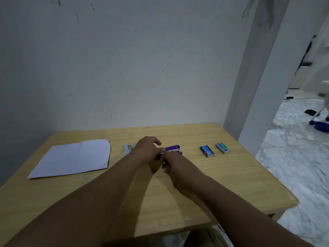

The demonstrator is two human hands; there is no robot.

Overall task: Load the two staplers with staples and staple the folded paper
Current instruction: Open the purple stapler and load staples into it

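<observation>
A purple stapler lies on the wooden table at mid-depth, its top lifted so the metal channel shows. My left hand grips its near end. My right hand pinches at the stapler's near side; whether it holds staples is hidden. A light blue stapler lies just left of my left hand, partly hidden by it. The folded white paper lies flat at the left. Two staple boxes sit to the right: a blue one and a green one.
A pale wall rises right behind the table. The table's right edge drops to a marble floor. A blue basin and chair legs stand far off on the floor at right.
</observation>
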